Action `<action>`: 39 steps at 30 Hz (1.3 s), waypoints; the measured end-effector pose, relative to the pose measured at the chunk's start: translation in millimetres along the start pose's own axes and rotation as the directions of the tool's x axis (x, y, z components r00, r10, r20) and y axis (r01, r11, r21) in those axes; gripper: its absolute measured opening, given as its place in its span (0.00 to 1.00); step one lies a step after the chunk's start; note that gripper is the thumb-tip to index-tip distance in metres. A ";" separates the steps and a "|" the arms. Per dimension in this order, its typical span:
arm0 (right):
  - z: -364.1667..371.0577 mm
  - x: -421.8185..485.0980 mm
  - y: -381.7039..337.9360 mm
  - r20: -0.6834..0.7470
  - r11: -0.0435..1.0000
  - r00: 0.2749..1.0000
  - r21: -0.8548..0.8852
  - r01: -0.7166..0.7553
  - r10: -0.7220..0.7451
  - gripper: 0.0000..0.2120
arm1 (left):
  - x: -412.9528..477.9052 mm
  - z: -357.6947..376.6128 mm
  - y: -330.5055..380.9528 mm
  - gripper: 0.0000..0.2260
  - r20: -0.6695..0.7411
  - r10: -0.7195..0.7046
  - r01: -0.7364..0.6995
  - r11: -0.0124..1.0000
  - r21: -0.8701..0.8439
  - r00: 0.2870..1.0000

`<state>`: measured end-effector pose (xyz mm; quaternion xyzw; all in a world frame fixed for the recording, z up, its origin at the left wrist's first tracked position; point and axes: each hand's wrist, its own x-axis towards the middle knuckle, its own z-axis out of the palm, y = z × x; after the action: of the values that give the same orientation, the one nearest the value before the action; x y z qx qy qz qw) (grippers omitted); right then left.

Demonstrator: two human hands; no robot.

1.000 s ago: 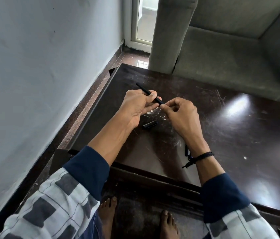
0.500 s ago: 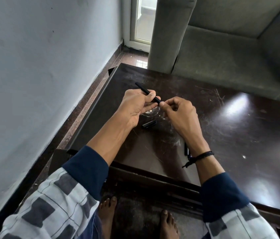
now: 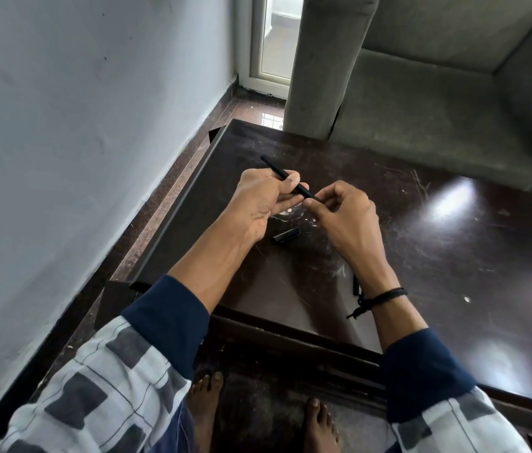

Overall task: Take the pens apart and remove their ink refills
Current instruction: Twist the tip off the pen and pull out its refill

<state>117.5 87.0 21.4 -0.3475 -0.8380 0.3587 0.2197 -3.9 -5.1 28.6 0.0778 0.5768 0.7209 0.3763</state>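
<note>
A slim black pen (image 3: 276, 168) is held above the dark table (image 3: 454, 256), slanting from far left down to near right. My left hand (image 3: 264, 197) grips its barrel with thumb and curled fingers. My right hand (image 3: 346, 217) pinches the pen's near end between thumb and fingertips; that tip is hidden. A short black pen cap (image 3: 286, 236) lies on the table below my hands. Another black pen piece (image 3: 355, 285) shows partly beside my right wrist.
A pale wall runs along the left, with a strip of floor between it and the table's left edge. A grey sofa (image 3: 438, 103) stands behind the table's far edge. My bare feet (image 3: 205, 407) are under the near edge.
My right hand has shifted slightly right along the pen's near end, and a little more of the black shaft shows between my hands. The cap on the table has not moved.
</note>
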 end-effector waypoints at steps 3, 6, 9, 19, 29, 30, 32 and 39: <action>0.0 0.3 1.0 0.000 1.000 1.000 -0.019 -0.011 0.011 0.10 | -0.2 -0.1 0.4 0.06 0.008 -0.004 0.004 1.000 0.005 1.000; 0.3 -0.1 0.1 0.010 1.000 1.000 0.000 0.010 -0.010 0.10 | 0.6 -0.8 1.2 0.06 0.005 -0.002 0.002 1.000 0.005 1.000; 0.9 0.6 0.6 -0.002 1.000 1.000 -0.016 0.004 -0.004 0.09 | 0.5 -1.0 0.6 0.06 0.004 -0.002 0.002 1.000 0.010 1.000; -0.5 0.5 0.0 0.037 1.000 0.999 -0.025 0.007 -0.006 0.10 | -0.4 0.5 0.8 0.08 0.007 0.006 -0.006 1.000 0.028 1.000; -0.3 0.7 1.5 0.025 1.000 1.000 0.001 0.010 -0.010 0.13 | 2.7 -1.0 -0.5 0.06 -0.012 0.024 -0.023 0.999 0.022 1.000; 0.3 0.9 2.1 0.019 1.000 1.000 -0.002 0.011 -0.011 0.13 | 3.2 -1.9 -0.4 0.05 -0.024 0.030 -0.030 0.999 0.016 0.999; 1.0 1.3 3.6 0.008 1.000 1.000 -0.006 0.015 -0.015 0.12 | 4.3 -3.4 -0.6 0.03 -0.045 0.036 -0.035 0.999 0.005 0.998; 2.0 1.9 6.9 0.009 0.999 1.000 -0.038 0.015 -0.015 0.10 | 6.6 -4.5 0.2 0.02 -0.137 0.056 -0.061 0.998 -0.032 0.989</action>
<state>117.9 91.0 15.1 -0.3437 -0.8482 0.3425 0.2123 -11.0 -4.4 25.2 0.0386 0.5855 0.7455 0.3162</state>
